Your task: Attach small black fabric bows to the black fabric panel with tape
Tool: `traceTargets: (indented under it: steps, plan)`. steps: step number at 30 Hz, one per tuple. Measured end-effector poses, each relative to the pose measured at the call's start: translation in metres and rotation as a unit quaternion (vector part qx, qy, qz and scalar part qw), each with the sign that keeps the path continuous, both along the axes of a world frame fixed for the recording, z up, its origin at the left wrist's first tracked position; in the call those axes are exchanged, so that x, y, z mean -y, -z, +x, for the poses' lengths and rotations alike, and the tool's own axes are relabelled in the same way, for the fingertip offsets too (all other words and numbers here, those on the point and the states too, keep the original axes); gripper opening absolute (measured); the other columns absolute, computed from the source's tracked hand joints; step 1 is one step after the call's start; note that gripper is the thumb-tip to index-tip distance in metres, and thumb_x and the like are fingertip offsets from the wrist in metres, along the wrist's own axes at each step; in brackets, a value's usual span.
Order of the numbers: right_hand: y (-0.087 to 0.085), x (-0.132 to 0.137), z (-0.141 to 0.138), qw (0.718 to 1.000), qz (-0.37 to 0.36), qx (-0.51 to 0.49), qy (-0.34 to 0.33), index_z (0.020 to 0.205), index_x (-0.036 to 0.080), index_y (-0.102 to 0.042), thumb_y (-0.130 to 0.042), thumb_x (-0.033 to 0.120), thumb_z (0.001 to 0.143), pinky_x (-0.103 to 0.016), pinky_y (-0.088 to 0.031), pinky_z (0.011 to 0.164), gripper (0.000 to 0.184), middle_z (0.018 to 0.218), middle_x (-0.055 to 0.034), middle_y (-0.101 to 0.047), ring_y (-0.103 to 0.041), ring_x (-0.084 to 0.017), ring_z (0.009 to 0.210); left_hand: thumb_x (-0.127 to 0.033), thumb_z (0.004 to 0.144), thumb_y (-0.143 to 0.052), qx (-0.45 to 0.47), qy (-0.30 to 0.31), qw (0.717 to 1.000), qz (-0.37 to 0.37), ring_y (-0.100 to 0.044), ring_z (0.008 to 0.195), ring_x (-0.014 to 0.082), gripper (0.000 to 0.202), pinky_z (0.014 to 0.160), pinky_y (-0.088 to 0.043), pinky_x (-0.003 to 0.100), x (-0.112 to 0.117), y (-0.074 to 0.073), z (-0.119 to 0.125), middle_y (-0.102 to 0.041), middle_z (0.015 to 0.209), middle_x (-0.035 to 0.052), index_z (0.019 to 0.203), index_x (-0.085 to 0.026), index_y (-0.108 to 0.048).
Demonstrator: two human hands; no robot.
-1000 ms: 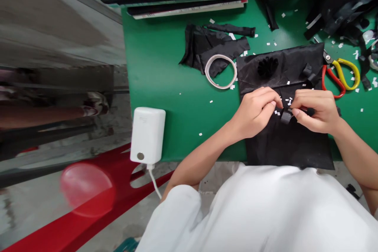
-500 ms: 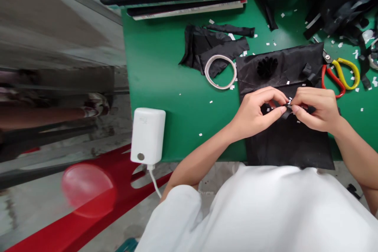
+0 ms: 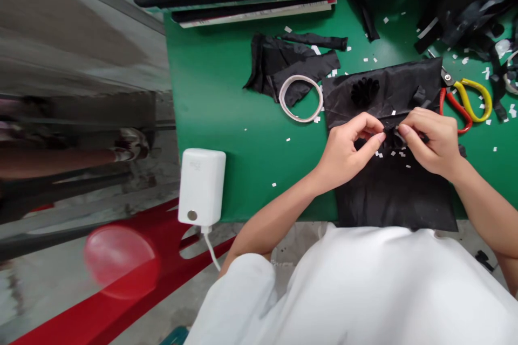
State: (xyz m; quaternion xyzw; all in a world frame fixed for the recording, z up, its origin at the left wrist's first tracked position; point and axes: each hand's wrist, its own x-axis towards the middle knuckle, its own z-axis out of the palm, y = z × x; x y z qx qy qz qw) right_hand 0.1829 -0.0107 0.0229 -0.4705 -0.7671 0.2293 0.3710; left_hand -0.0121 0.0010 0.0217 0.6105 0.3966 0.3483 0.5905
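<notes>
Right now the left hand [image 3: 348, 152] and the right hand [image 3: 429, 140] meet over a black fabric sheet [image 3: 394, 188] that lies on the green surface [image 3: 210, 91]. Both hands pinch with thumb and fingers a small black fabric piece [image 3: 392, 140] between them, held just above the sheet (its exact shape I cannot tell). Just beyond the left hand lies a black fabric flower [image 3: 365, 91] on the same sheet. To the left of this hand a white tape ring [image 3: 301, 98] rests on black scraps [image 3: 283, 62]. Past the right hand are red and yellow scissors [image 3: 465, 99]. Well apart to the left, a white charger [image 3: 201, 186] sits on the edge of the surface.
</notes>
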Motion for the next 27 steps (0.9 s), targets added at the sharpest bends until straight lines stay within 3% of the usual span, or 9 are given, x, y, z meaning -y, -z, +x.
traceTargets:
  steps: [7, 14, 21, 27]
  plan:
    - [-0.0007, 0.0014, -0.0021, 1.0, -0.004, 0.025, -0.007, 0.069, 0.023, -0.054, -0.049, 0.025, 0.095, -0.032, -0.041, 0.057, 0.026, 0.06, -0.0024, -0.056, -0.047, -0.016, 0.056, -0.037, 0.09, -0.061, 0.01, -0.003, 0.999, -0.046, -0.062, 0.075, 0.0104, 0.019, 0.074, -0.053, 0.022, 0.0, 0.0014, -0.0009, -0.064, 0.081, 0.0006, 0.088, -0.018, -0.059]
    - [0.0039, 0.0034, -0.0031, 0.995, 0.088, 0.048, -0.007, 0.074, 0.022, -0.056, -0.053, 0.019, 0.093, -0.031, -0.038, 0.056, 0.019, 0.061, -0.0011, -0.055, -0.045, -0.015, 0.057, -0.051, 0.085, -0.069, 0.02, -0.01, 0.996, -0.085, -0.067, 0.078, 0.0117, 0.035, 0.076, -0.056, 0.023, -0.0002, -0.0035, -0.0001, -0.07, 0.084, 0.0025, 0.09, -0.016, -0.064]
    - [0.0062, 0.0071, -0.0015, 0.982, 0.121, 0.146, 0.026, 0.071, 0.023, -0.055, -0.054, 0.021, 0.092, -0.032, -0.039, 0.056, 0.022, 0.06, -0.0017, -0.054, -0.046, -0.017, 0.06, -0.038, 0.072, -0.081, 0.026, -0.035, 0.992, -0.121, -0.069, 0.075, 0.0114, 0.031, 0.074, -0.059, 0.022, 0.0024, -0.0021, 0.0038, -0.072, 0.08, 0.0019, 0.086, -0.014, -0.067]
    - [0.0069, 0.0081, -0.001, 0.98, 0.142, 0.141, 0.019, 0.072, 0.024, -0.056, -0.06, 0.019, 0.089, -0.032, -0.04, 0.056, 0.018, 0.062, -0.0015, -0.055, -0.048, -0.018, 0.062, -0.03, 0.076, -0.076, 0.022, -0.044, 0.993, -0.108, -0.07, 0.075, 0.0115, 0.019, 0.075, -0.06, 0.023, 0.003, 0.0002, 0.0038, -0.074, 0.082, 0.0021, 0.085, -0.015, -0.069]
